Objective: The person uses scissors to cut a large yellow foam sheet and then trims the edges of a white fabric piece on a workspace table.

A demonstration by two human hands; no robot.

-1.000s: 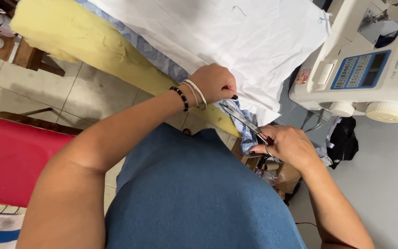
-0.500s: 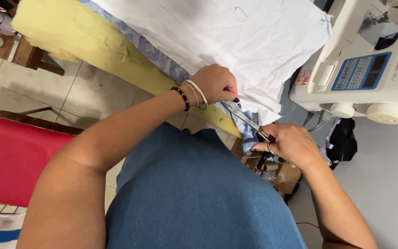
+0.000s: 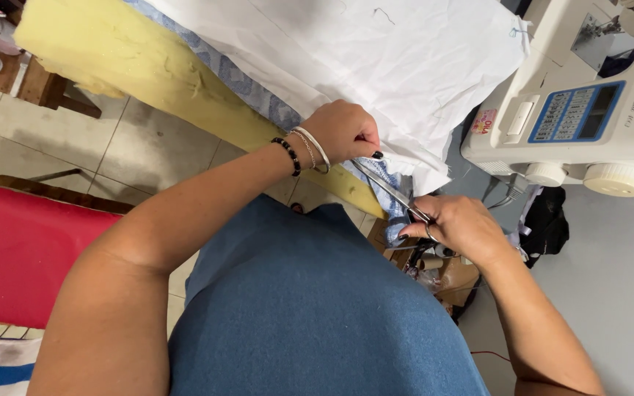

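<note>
Red fabric panel (image 3: pixel 20 257) at lower left, yellow foam slab (image 3: pixel 141 59) at upper left, then white cloth (image 3: pixel 376 66) spread across the upper centre over a blue patterned layer (image 3: pixel 258 99). Left hand (image 3: pixel 343 130), frame centre, is clenched on the cloth's lower edge; right hand (image 3: pixel 460 227), right of centre, is closed through the handles of scissors (image 3: pixel 390 192), whose blades point up-left toward that pinched edge. Sewing machine (image 3: pixel 588 103) at upper right; judged best practice: keep the edge taut, blades close to the pinch, cuts short.
</note>
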